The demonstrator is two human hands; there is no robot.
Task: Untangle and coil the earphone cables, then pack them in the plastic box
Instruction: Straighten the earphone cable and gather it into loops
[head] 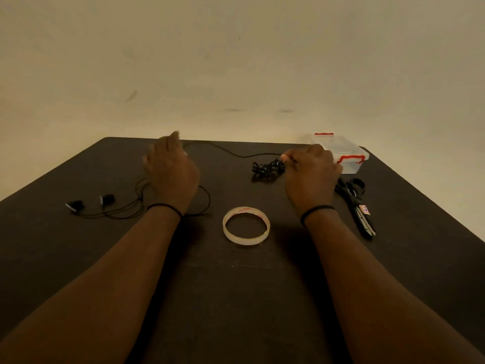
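My left hand (172,170) is lifted over the dark matte table (236,298), fingers curled and blurred, so I cannot tell if they grip the thin black cable (237,154); this cable runs in a slack line to my right hand (311,170), whose fingertips pinch it just beside a small black tangle (267,168); the two earbuds (90,202) lie at the left with loose round loops of wire; the clear plastic box (341,153), rectangular with red clasps, stands behind my right hand, lid on, and I cannot see anything inside it; a shiny ring of clear tape (246,225) lies between my wrists; black scissors (355,203) lie at the right.
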